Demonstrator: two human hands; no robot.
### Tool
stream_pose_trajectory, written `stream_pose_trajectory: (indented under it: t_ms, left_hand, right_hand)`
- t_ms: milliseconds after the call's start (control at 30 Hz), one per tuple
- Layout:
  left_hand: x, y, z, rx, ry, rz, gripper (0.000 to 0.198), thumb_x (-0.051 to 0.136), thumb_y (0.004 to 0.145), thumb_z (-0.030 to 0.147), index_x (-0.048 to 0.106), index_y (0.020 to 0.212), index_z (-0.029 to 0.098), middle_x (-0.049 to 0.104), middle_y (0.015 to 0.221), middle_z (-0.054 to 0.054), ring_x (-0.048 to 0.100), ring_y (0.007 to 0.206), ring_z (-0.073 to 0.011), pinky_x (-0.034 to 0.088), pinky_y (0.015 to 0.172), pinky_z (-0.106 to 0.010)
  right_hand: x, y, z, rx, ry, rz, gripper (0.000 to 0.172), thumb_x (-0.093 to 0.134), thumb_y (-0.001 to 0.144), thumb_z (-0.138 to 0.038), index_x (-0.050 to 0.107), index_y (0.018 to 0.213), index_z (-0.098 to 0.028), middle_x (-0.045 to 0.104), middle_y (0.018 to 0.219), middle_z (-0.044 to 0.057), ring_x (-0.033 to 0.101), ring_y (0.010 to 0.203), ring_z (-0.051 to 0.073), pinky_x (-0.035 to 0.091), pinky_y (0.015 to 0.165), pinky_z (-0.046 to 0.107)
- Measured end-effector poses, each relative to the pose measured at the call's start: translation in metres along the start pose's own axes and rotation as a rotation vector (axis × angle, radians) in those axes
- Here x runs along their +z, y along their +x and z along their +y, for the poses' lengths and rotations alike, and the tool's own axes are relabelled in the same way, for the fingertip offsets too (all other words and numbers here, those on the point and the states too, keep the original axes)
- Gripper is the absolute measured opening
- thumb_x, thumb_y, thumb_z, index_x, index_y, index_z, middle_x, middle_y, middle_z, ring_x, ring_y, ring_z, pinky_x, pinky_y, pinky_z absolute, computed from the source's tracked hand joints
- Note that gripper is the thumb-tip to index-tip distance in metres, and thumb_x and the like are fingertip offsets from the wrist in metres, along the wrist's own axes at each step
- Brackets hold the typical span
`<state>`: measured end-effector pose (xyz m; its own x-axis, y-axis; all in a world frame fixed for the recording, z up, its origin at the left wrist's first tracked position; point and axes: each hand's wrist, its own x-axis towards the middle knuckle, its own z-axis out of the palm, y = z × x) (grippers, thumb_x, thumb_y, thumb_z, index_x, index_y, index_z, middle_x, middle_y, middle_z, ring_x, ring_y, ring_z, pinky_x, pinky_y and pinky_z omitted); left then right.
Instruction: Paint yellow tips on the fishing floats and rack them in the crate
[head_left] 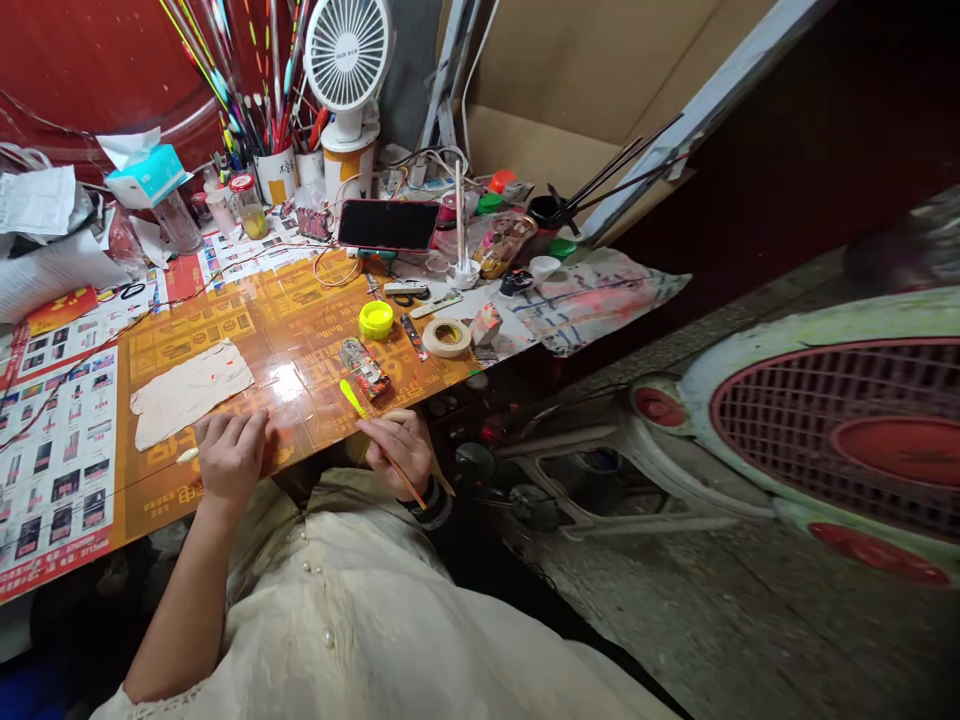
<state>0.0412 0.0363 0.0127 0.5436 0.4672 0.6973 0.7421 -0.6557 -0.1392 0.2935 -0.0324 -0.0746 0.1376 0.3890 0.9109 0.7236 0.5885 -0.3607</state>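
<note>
My right hand (401, 452) is closed around a paintbrush (405, 478) just off the table's front edge. Bright yellow covers the brush's tip, which points up and away over the table; its orange-brown handle slants back toward my wrist. At the same edge, further left, my left hand (231, 452) rests palm down with its fingers curled under, and what they hold, if anything, is hidden. A small cream-coloured piece (187, 455) shows just left of those fingers. Beyond that hand lies a pale cloth (193, 388) with orange specks. A paint-spotted block (365, 368) sits beyond the brush tip.
A neon yellow pot (376, 320) and a tape roll (447, 337) stand further back. Behind are a phone (388, 224), a small white fan (349, 52), jars and a cup (276, 176) of colourful thin rods. A large fan (847, 430) is on the right.
</note>
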Motion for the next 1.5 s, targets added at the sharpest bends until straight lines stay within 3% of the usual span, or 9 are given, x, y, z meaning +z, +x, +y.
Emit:
stream_pose_trajectory:
  t_ms: [567, 867, 1367, 1500]
  left_hand:
    - [-0.004, 0.002, 0.003, 0.004, -0.008, -0.008, 0.017, 0.058, 0.095, 0.029, 0.068, 0.108, 0.025, 0.073, 0.086, -0.003, 0.058, 0.08, -0.0206, 0.036, 0.083, -0.038]
    - [-0.004, 0.004, 0.003, 0.021, 0.0, 0.016, 0.018, 0.06, 0.094, 0.028, 0.069, 0.109, 0.024, 0.073, 0.085, -0.003, 0.057, 0.08, -0.0204, 0.035, 0.083, -0.038]
    - [-0.003, 0.002, 0.004, 0.007, -0.021, 0.014, 0.019, 0.059, 0.095, 0.03, 0.07, 0.109, 0.024, 0.073, 0.084, -0.004, 0.057, 0.082, -0.0208, 0.036, 0.083, -0.039]
    - [-0.003, 0.003, 0.004, 0.025, -0.008, 0.038, 0.018, 0.059, 0.095, 0.031, 0.07, 0.108, 0.024, 0.073, 0.083, -0.003, 0.056, 0.081, -0.0206, 0.034, 0.081, -0.039]
  right_hand:
    - [0.005, -0.004, -0.003, 0.048, -0.027, -0.098, 0.043, 0.059, 0.091, -0.013, 0.064, 0.131, -0.028, 0.074, 0.105, 0.004, 0.06, 0.093, 0.02, 0.052, 0.083, 0.042]
    - [0.006, -0.003, -0.003, 0.051, 0.026, -0.054, 0.052, 0.06, 0.089, -0.009, 0.06, 0.136, -0.029, 0.073, 0.107, 0.004, 0.058, 0.094, 0.021, 0.051, 0.084, 0.04]
    - [0.004, -0.002, -0.007, 0.035, 0.029, -0.01, 0.045, 0.056, 0.091, -0.011, 0.062, 0.133, -0.026, 0.074, 0.103, 0.005, 0.06, 0.092, 0.019, 0.053, 0.083, 0.039]
    - [0.007, -0.004, -0.013, 0.002, 0.062, -0.042, 0.041, 0.057, 0.093, -0.015, 0.063, 0.132, -0.025, 0.073, 0.104, 0.005, 0.059, 0.092, 0.019, 0.052, 0.089, 0.041]
